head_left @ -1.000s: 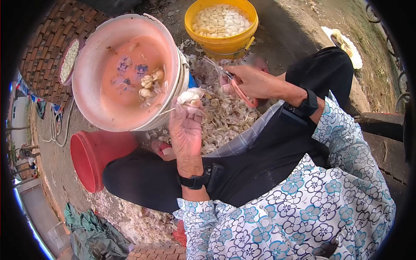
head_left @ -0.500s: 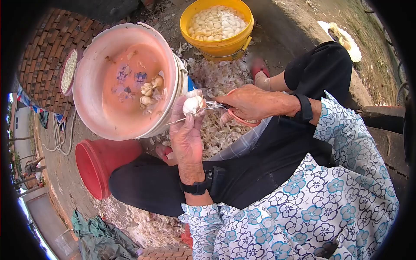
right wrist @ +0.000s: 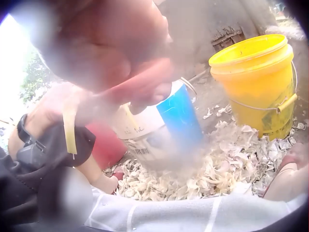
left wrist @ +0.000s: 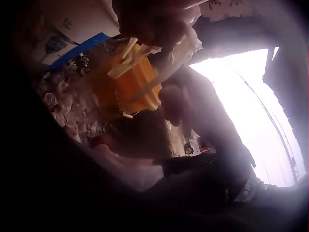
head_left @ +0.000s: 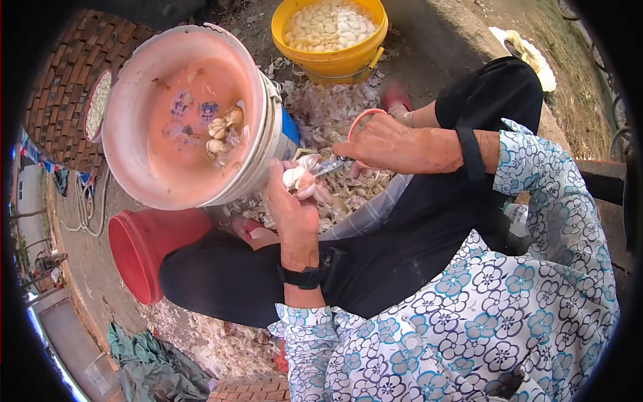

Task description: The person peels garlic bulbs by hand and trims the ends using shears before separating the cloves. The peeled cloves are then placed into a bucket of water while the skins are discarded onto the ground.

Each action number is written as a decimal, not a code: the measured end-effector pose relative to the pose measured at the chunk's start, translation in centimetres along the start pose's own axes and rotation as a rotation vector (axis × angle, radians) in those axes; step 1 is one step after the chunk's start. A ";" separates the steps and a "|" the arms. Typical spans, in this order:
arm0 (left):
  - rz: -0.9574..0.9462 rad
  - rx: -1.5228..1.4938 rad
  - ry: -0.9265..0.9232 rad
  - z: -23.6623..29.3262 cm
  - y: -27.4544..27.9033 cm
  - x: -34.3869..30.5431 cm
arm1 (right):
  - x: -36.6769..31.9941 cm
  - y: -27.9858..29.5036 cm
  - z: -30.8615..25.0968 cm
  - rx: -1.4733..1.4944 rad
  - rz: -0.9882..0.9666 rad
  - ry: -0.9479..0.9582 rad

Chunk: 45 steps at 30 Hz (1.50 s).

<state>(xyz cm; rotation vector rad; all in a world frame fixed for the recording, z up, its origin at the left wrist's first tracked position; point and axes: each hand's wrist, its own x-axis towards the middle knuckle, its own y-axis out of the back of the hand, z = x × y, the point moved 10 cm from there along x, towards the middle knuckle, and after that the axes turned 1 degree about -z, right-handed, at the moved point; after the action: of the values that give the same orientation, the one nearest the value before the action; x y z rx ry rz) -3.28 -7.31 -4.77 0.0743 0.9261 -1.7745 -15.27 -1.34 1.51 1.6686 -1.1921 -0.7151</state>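
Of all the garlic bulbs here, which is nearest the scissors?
The bulb held in the left hand, right by the blades of the scissors; the other bulbs lie in the pink basin, well away from them.

No text is legible; blurred dark lettering (right wrist: 146,146) marks the round white plastic bucket (right wrist: 157,129) beside its blue panel (right wrist: 181,116).

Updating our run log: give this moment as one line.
left hand: holds garlic; right hand: holds scissors; scissors: beside garlic; bulbs: in basin
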 end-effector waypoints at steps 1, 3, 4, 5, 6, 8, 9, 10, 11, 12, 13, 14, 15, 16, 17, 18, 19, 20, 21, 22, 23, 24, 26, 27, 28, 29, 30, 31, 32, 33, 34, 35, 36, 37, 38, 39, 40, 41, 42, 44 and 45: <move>0.025 -0.101 0.143 -1.3 0.0 -0.2 | 0.1 0.6 0.2 -0.097 0.030 0.026; 0.054 -0.165 0.187 -2.3 0.4 0.0 | 0.2 1.9 0.4 -0.194 0.059 0.059; 0.079 -0.226 0.235 -3.2 0.7 0.2 | 0.1 1.9 1.5 -0.319 -0.041 -0.029; 0.079 -0.230 0.234 -3.2 1.3 0.4 | -0.2 1.8 2.6 -0.444 -0.144 -0.117; -0.051 -0.202 0.117 -1.7 0.6 0.8 | -0.2 2.0 2.0 -0.447 -0.147 -0.115; -0.180 -0.176 -0.003 -0.7 -0.3 0.9 | -0.6 2.6 2.6 0.198 -0.031 -0.383; -0.177 -0.116 -0.059 -0.4 -1.1 0.5 | -0.5 0.0 3.3 0.448 0.032 -0.408; -0.173 -0.052 -0.112 0.0 -2.0 -0.1 | 0.0 -0.3 2.5 0.450 0.034 -0.409; -0.168 -0.020 -0.147 0.2 -2.8 -0.6 | 0.6 0.0 1.3 0.468 0.107 -0.394; -0.167 -0.016 -0.142 0.4 -3.2 -0.7 | 1.0 0.4 0.5 0.487 0.178 -0.380; -0.112 0.013 -0.154 0.5 -2.9 -0.7 | 1.2 0.9 -0.2 0.501 0.229 -0.321; -0.057 0.039 -0.166 0.5 -2.5 -0.7 | 1.3 0.6 -0.2 0.503 0.226 -0.326; -0.072 0.039 -0.128 0.2 -2.3 -0.5 | 1.6 0.3 -0.6 0.463 0.212 -0.277; -0.071 0.035 -0.124 -0.1 -2.1 -0.5 | 1.7 0.1 -1.0 0.423 0.197 -0.227; 0.003 0.043 -0.093 -0.7 -1.3 -0.3 | 1.6 0.0 -1.1 0.423 0.192 -0.229; 0.078 0.052 -0.064 -1.0 -0.6 -0.1 | 1.5 -0.2 -1.4 0.433 0.176 -0.215; 0.085 0.049 -0.066 -1.2 -0.3 0.0 | 1.5 -0.4 -1.7 0.446 0.160 -0.198; 0.103 0.044 -0.065 -1.6 0.4 0.3 | 1.6 -0.5 -1.9 0.450 0.155 -0.194; 0.119 0.039 -0.062 -1.6 0.7 0.3 | 1.6 -0.8 -2.0 0.504 0.142 -0.209; 0.122 0.038 -0.062 -1.6 0.9 0.4 | 1.6 -1.1 -2.0 0.555 0.127 -0.225; 0.126 0.026 -0.047 -1.7 1.0 0.5 | 1.5 -1.2 -2.1 0.555 0.122 -0.225; 0.130 0.012 -0.031 -1.8 1.1 0.5 | 1.4 -1.3 -2.1 0.625 0.118 -0.220; 0.136 0.019 -0.001 -2.1 1.2 0.5 | 1.3 -1.6 -2.2 0.696 0.106 -0.215; 0.140 0.032 0.026 -2.2 1.4 0.4 | 1.4 -1.9 -2.1 0.731 0.084 -0.217; 0.146 0.029 0.027 -2.1 2.3 0.6 | 1.5 -2.2 -2.1 0.767 0.063 -0.219; 0.068 0.043 0.073 -2.5 2.7 0.6 | 1.2 -2.9 -1.9 0.779 0.053 -0.217; -0.025 0.051 0.111 -2.8 2.0 0.8 | 1.0 -3.8 -0.9 0.956 0.033 -0.280; -0.024 0.044 0.106 -3.0 1.9 1.0 | 0.8 -4.7 0.0 1.132 0.012 -0.344; -0.004 -0.009 0.101 -3.1 2.1 1.3 | 0.7 -5.0 0.6 1.130 0.008 -0.343; 0.014 -0.061 0.096 -3.0 2.1 1.5 | 0.8 -5.8 0.1 1.462 -0.072 -0.358; 0.011 -0.059 0.093 -2.8 1.9 1.5 | 0.8 -6.3 -0.8 1.793 -0.154 -0.364; 0.006 -0.025 0.087 -2.6 1.8 1.6 | 0.9 -6.2 -0.8 1.792 -0.149 -0.361; 0.001 0.008 0.082 -2.4 1.8 1.6 | 1.1 -5.9 -1.7 1.884 -0.188 -0.295; -0.001 0.010 0.080 -2.4 1.7 1.6 | 1.2 -5.5 -2.5 1.973 -0.229 -0.226; 0.001 0.066 0.048 -2.3 1.8 1.6 | 1.3 -5.1 -3.4 2.060 -0.272 -0.155; 0.005 0.119 0.013 -1.9 1.3 1.4 | 1.4 -5.0 -3.5 2.058 -0.273 -0.151; -0.008 0.118 0.003 -1.9 0.6 1.6 | 1.7 -4.9 -3.4 2.090 -0.284 -0.123; 0.042 0.158 -0.015 -1.6 0.6 1.1 | 2.0 -4.8 -3.6 2.135 -0.301 -0.094; 0.089 0.197 -0.037 -1.1 0.6 0.8 | 2.1 -5.0 -3.3 2.130 -0.296 -0.086; 0.008 0.264 -0.069 -0.1 -0.1 0.1 | 2.1 -5.3 -2.2 2.300 -0.265 -0.098; -0.042 0.303 -0.136 0.9 -0.8 -0.3 | 2.0 -4.5 -1.9 2.332 -0.255 -0.077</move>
<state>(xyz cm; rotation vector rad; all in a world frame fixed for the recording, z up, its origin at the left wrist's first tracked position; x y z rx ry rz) -3.43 -7.53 -3.57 0.1275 0.5614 -1.9220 -11.24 -2.10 -1.75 3.4727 -1.9068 1.2601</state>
